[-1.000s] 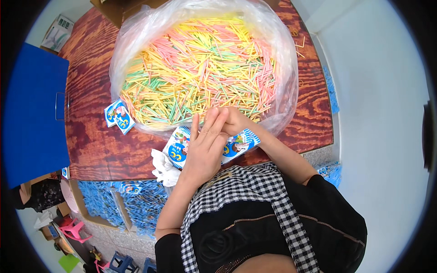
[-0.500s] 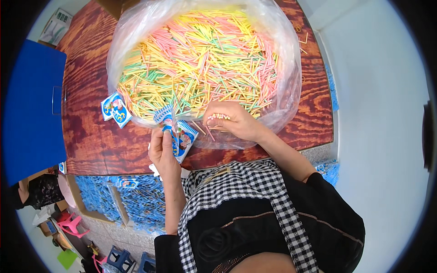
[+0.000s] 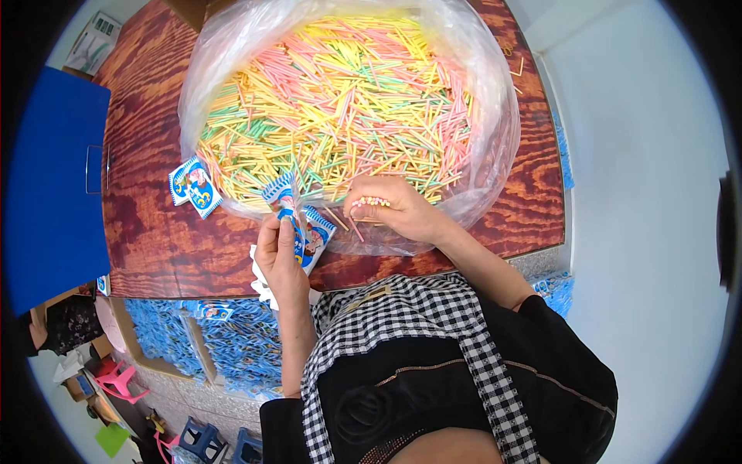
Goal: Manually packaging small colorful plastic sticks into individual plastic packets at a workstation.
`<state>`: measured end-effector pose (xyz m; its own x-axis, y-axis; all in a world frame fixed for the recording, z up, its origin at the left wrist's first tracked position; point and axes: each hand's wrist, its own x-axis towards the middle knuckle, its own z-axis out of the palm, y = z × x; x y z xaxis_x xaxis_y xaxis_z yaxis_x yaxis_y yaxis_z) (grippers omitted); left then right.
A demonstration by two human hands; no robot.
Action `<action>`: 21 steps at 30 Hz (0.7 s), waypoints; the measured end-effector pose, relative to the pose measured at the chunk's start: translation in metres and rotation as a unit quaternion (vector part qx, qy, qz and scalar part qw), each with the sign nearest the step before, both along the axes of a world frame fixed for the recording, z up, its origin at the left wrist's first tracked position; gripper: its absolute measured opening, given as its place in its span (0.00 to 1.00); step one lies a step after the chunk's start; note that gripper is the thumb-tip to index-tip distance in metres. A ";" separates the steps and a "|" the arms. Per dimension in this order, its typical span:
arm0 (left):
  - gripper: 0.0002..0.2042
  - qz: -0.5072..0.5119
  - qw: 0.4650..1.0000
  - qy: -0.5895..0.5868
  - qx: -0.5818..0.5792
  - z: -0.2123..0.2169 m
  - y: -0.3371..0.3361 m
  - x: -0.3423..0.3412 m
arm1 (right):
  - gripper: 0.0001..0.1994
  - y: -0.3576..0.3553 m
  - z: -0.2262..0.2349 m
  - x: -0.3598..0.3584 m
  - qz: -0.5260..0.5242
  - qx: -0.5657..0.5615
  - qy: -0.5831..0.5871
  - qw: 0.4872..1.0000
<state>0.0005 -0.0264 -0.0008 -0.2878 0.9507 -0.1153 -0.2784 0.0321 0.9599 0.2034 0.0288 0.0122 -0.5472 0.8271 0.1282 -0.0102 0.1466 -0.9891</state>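
While left hand (image 3: 280,259) pinches blue packet (image 3: 297,224) open, right hand (image 3: 390,210) grips small straw bunch (image 3: 369,202), ends probably flush; keep level, feed straight.

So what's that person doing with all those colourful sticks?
A person sits at a wooden table with a big clear bag full of thin pink, yellow and green sticks. The right hand holds a small bunch of sticks at the bag's near edge. The left hand holds a little blue and white packet beside it. More packets of the same kind lie on the table to the left.
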 end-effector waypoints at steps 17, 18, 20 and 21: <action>0.05 0.013 0.999 -0.030 -0.012 0.000 -0.001 -0.001 | 0.08 0.000 -0.002 -0.002 -0.001 -0.020 0.028 0.999; 0.05 0.022 0.999 -0.023 -0.012 -0.002 -0.002 -0.002 | 0.08 0.000 -0.002 -0.002 0.000 -0.020 0.028 0.999; 0.05 0.024 1.000 -0.015 -0.009 -0.005 -0.002 -0.003 | 0.08 0.001 -0.004 -0.003 -0.004 0.007 0.023 1.000; 0.05 0.026 1.000 -0.006 -0.005 -0.006 -0.002 -0.003 | 0.08 0.001 -0.003 -0.002 -0.005 0.007 0.023 1.000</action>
<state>-0.0023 -0.0282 -0.0066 -0.3348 0.9336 -0.1278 -0.2920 0.0261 0.9561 0.2012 0.0296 0.0088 -0.5327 0.8301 0.1649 -0.0540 0.1611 -0.9855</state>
